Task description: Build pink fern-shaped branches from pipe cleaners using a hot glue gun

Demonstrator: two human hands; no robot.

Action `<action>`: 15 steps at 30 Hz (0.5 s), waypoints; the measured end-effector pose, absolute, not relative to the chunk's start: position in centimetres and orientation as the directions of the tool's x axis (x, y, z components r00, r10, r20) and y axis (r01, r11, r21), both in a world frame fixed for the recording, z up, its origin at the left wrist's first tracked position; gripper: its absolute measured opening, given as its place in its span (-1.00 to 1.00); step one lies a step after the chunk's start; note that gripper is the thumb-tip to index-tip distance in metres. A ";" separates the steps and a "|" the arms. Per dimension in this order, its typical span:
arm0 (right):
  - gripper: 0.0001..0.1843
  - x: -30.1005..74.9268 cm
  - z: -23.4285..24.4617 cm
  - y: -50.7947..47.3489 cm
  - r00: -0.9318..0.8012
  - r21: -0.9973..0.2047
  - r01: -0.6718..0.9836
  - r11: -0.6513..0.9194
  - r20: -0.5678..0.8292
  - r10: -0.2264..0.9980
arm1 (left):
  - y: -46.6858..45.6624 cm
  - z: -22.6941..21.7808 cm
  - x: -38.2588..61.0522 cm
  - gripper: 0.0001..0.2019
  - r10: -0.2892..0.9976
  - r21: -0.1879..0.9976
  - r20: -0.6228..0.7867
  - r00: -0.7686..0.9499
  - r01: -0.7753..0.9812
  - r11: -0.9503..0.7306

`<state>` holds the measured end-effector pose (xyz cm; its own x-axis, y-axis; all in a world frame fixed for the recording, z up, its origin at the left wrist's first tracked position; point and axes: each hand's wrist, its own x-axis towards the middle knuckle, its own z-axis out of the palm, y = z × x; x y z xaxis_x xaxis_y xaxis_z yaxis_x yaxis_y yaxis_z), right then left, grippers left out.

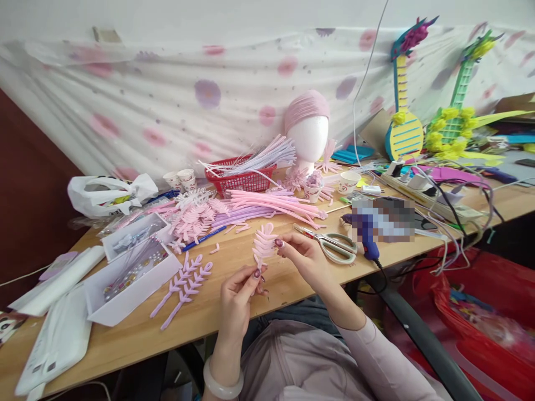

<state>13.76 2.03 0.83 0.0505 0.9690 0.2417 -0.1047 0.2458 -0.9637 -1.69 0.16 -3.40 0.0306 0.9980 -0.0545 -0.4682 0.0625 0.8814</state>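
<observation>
A pale pink pipe-cleaner leaf (263, 245) stands upright above the table's front edge, its side pieces branching from a looped stem. My left hand (240, 295) pinches it by the lower end. The fingertips of my right hand (303, 256) are closed at the leaf's right edge, on one of its side pieces. Two lilac pipe-cleaner sprigs (188, 289) lie on the wood to the left. Scissors (336, 245) with pale handles rest just beyond my right hand, beside a blue glue gun (368, 239).
Pink pipe cleaners (271, 205) lie before a red basket (240, 179). A pile of pink leaves (196, 217) and a white box (134, 278) of beads sit left. A white foam head (309, 136) stands behind. Cables and a power strip (430, 192) occupy the right.
</observation>
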 end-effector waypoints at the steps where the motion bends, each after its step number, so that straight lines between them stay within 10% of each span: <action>1: -0.75 13.7 0.9 2.0 0.058 -0.962 -0.115 0.247 0.242 0.969 | 0.2 -3.4 -1.7 -0.81 0.998 0.883 -0.052 0.029 -0.466 0.060; 15: -0.71 13.6 0.9 1.8 0.022 -0.958 -0.110 0.265 0.264 0.964 | 0.1 -3.1 -1.6 -0.77 0.999 0.899 -0.045 -0.006 -0.436 0.038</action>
<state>13.63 1.81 0.89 0.0220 0.9642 0.2641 -0.1100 0.2649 -0.9580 -1.62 0.12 -3.06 -0.0057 0.9989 -0.0455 -0.4361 0.0384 0.8991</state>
